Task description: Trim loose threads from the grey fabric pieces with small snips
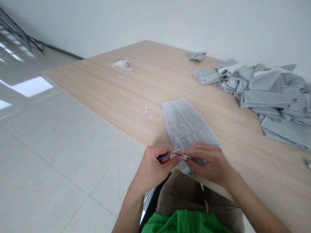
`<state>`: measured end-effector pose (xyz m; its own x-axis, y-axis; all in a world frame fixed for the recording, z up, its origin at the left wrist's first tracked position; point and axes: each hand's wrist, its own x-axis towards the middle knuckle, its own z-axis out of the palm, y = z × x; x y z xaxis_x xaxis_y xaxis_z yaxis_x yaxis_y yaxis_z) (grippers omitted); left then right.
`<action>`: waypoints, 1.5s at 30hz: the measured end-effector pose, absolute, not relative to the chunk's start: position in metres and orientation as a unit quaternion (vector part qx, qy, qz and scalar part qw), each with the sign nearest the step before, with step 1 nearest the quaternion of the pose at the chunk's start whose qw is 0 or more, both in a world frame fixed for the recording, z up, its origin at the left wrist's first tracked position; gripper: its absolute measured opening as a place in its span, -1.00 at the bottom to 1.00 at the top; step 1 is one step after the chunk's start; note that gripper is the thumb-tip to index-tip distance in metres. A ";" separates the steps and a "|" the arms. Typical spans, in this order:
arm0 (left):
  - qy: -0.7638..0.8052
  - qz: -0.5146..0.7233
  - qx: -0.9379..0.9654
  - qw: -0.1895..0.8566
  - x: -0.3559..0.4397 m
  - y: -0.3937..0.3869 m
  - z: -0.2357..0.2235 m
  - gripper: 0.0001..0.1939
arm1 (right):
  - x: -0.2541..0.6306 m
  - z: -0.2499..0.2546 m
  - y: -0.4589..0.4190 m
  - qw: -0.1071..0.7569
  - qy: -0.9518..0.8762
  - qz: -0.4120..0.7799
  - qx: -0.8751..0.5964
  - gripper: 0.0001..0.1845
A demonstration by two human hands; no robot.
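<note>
A thin, pale grey fabric piece (187, 121) lies on the wooden table, its near end gathered up at the front edge. My right hand (215, 160) is closed on that near end, pinching the cloth between thumb and fingers. In my left hand (154, 166) is a small purple-handled tool (163, 157), its thin metal tip pointing toward the right hand. What kind of tool it is cannot be made out, since the fingers cover most of it. Left thumb and fingertips meet the right fingertips at the cloth's edge.
Folded grey fabric pieces (269, 94) form a large heap on the table's right side. A smaller grey piece (196, 56) lies near the wall. Whitish scraps (122, 64) sit in a little mound at the far left, with loose bits (150, 117) beside the cloth.
</note>
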<state>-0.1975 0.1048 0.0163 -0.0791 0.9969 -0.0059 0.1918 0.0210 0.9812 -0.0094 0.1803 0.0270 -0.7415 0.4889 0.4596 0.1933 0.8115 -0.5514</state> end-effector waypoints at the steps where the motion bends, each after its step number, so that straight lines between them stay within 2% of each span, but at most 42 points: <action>1: 0.567 0.466 0.525 0.430 -0.196 0.105 0.017 -0.78 | -0.008 0.028 0.180 0.305 -0.901 0.243 -0.189 -0.84; 10: 0.544 0.440 0.543 0.463 -0.188 0.103 0.024 -0.75 | 0.006 0.035 0.171 0.315 -0.901 0.244 -0.170 -0.86; 20: 0.510 0.508 0.523 0.456 -0.184 0.104 0.020 -0.73 | 0.022 0.036 0.165 0.340 -0.895 0.234 -0.167 -0.84; 23: 0.553 0.528 0.517 0.386 -0.195 0.113 0.021 -0.76 | 0.027 0.036 0.162 0.353 -0.887 0.235 -0.183 -0.83; 26: 0.654 0.510 0.505 0.239 -0.219 0.136 0.024 -0.73 | 0.034 0.033 0.158 0.381 -0.863 0.262 -0.204 -0.79; 29: 0.757 0.398 0.516 0.056 -0.249 0.168 0.030 -0.71 | 0.042 0.029 0.154 0.412 -0.837 0.281 -0.225 -0.76; 31: 0.792 0.271 0.547 -0.016 -0.266 0.187 0.034 -0.63 | 0.048 0.026 0.152 0.425 -0.825 0.282 -0.243 -0.76; 33: 0.796 0.180 0.578 -0.024 -0.278 0.201 0.035 -0.62 | 0.053 0.024 0.151 0.432 -0.819 0.278 -0.256 -0.76; 35: 0.786 0.143 0.602 -0.008 -0.285 0.208 0.035 -0.68 | 0.060 0.022 0.149 0.435 -0.818 0.270 -0.262 -0.75; 42: 0.777 0.122 0.617 0.003 -0.292 0.208 0.031 -0.59 | 0.102 0.021 0.148 0.413 -0.834 0.205 -0.303 -0.77; 45: 0.768 0.129 0.628 0.008 -0.292 0.207 0.030 -0.62 | 0.121 0.028 0.151 0.419 -0.831 0.163 -0.327 -0.77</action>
<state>-0.2916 0.2074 0.0296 -0.2123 0.9655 0.1508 0.9616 0.1790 0.2081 0.1207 0.1509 0.0283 -0.4352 0.6804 0.5896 0.4068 0.7329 -0.5454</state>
